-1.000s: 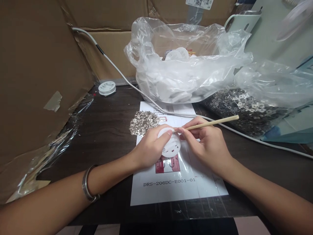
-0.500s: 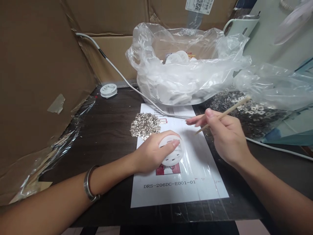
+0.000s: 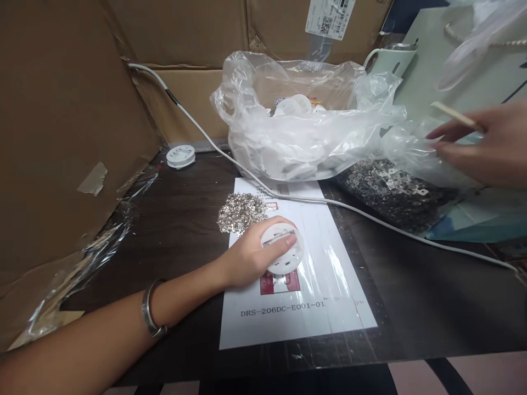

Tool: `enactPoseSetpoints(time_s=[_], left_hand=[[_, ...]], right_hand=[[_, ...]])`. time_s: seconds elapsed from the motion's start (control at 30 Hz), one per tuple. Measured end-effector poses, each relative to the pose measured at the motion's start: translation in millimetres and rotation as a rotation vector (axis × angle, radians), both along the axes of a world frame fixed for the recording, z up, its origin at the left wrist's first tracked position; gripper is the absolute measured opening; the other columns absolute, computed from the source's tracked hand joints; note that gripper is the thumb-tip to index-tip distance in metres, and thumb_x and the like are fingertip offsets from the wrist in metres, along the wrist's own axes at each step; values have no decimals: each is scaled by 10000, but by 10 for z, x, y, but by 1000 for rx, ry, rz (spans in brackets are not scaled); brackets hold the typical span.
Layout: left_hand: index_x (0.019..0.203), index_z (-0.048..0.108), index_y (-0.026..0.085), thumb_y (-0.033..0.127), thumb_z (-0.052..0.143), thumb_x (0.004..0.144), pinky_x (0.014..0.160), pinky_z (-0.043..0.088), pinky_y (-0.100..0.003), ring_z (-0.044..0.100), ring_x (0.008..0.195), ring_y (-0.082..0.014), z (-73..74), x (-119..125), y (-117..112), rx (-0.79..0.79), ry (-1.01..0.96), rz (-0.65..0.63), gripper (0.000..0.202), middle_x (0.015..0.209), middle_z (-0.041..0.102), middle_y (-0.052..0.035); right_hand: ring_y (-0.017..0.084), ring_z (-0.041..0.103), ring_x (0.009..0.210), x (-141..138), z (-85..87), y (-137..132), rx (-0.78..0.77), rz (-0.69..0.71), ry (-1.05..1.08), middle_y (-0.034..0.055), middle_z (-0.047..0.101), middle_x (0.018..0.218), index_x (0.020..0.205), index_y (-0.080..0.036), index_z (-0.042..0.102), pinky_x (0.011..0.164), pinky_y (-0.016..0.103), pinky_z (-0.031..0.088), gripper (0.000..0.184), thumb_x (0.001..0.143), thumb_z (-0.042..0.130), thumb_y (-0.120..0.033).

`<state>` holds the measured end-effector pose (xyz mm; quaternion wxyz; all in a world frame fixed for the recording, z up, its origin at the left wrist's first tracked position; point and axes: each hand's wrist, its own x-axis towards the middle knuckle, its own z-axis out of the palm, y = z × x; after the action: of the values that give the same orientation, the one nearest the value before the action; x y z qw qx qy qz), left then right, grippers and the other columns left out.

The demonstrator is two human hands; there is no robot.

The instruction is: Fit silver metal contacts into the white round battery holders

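Pressing a white round part (image 3: 284, 249) flat onto the printed sheet (image 3: 304, 312) with the left hand (image 3: 251, 258), grip curled shut over its top. Pinching a wooden stick (image 3: 453, 114) in the right hand (image 3: 489, 145), well right of and beyond the sheet, long axis slanting up-left. Left hand far nearer the part. Dark tabletop (image 3: 185, 219) under the sheet, cardboard walls (image 3: 61, 109) behind.

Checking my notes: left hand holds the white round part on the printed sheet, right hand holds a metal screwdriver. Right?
No. In the head view the right hand holds a thin wooden stick, not a metal screwdriver. The left hand does hold the white round part on the printed sheet.
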<state>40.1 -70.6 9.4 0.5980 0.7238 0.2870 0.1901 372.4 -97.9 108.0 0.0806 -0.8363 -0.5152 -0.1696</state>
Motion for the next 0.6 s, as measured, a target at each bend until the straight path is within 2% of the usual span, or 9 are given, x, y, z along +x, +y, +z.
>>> enactPoseSetpoints(time_s=[0.03,0.07,0.13,0.27,0.43,0.5,0.6], left_hand=[[949,589,166,394,495,914,668,459,-257,578,728,-147,-21,-1,2,-25,-21,17,249,820,606,-23],[956,588,172,397,491,919,659,460,-254,581,723,-144,-42,-2,3,-52,-42,32,248,825,607,-22],[974,588,184,395,490,923,657,463,-252,586,724,-140,-78,-2,2,-89,-77,47,238,841,612,-21],[997,593,189,379,506,919,721,468,-268,588,799,-156,-120,-3,3,-124,-121,63,224,908,616,-40],[1001,603,184,392,464,934,642,436,-247,542,729,-129,-148,0,14,-161,-176,78,259,869,584,-37],[993,607,177,399,436,942,621,424,-250,526,704,-126,-155,3,20,-137,-172,81,284,861,579,-42],[994,608,174,415,428,939,617,421,-262,525,702,-135,-157,8,23,-120,-157,93,306,864,583,-49]], right_hand=[[108,413,450,52,36,63,-162,-107,79,5,585,562,843,-235,751,499,289,319,185,662,732,-203],[111,466,482,83,60,120,-262,-125,144,-2,630,618,863,-238,751,520,286,352,213,663,733,-169],[111,528,523,114,76,207,-375,-158,208,-17,673,678,890,-226,749,556,284,394,230,677,735,-141],[82,532,488,157,54,278,-399,-144,185,-27,668,610,969,-183,742,570,282,393,226,745,719,-207],[43,526,458,131,73,307,-451,-159,198,-13,683,628,1046,-126,723,596,320,360,359,728,679,-286],[36,527,458,113,74,310,-423,-164,176,-3,680,639,1018,-94,729,586,335,344,339,742,630,-265],[25,513,445,133,41,311,-365,-172,168,-17,661,579,966,-125,750,575,322,349,265,723,645,-142]])
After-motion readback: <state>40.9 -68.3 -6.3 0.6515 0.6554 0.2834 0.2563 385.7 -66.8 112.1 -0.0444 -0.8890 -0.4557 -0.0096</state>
